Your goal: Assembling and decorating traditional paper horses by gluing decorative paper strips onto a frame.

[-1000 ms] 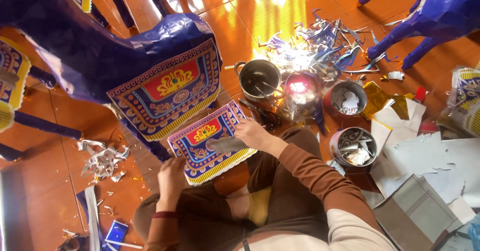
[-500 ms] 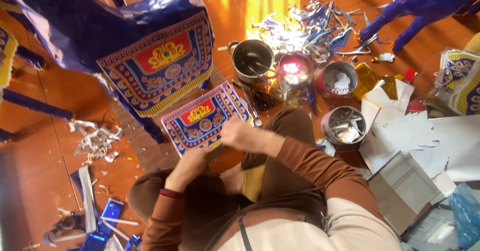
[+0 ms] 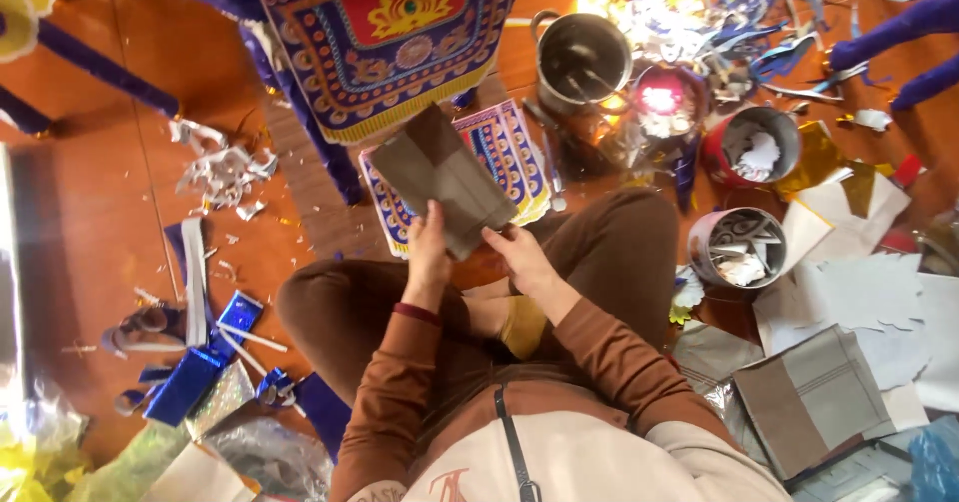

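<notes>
Both hands grip one grey card (image 3: pixel 445 177), a stiff sheet held tilted above the lap. Left hand (image 3: pixel 430 247) pinches its lower edge from the left, fingers curled over the front; right hand (image 3: pixel 519 257) clamps the lower right corner, thumb on top.

Just beyond the card, partly hidden by it, lies a patterned panel (image 3: pixel 509 152) in blue, white and yellow, flat on the floor. Farther beyond the card hangs a larger panel (image 3: pixel 390 37) with a red and yellow crest, draped on a blue paper figure. Right of the card, near its top corner, stands a metal pot (image 3: pixel 582 57) with a handle. Beside that pot sits a small can (image 3: pixel 662 102) glowing pink in the sun, what it holds is too bright to make out. Further right of the card are a red can (image 3: pixel 759 147) with white scraps inside and a grey can (image 3: pixel 737 247) stuffed with paper cuttings. White sheets (image 3: pixel 859 292) and a second grey card (image 3: pixel 814 397) lie to the card's lower right. Left of the card, paper scraps (image 3: pixel 220 167) are scattered; lower left of it lie blue foil pieces (image 3: pixel 195 367).

Nothing stands between the hands and the card; the card itself blocks part of the patterned panel.

Everything rests on a polished wooden floor (image 3: pixel 90 222), orange-brown, with strong sunlight falling across the far side past the pot.
</notes>
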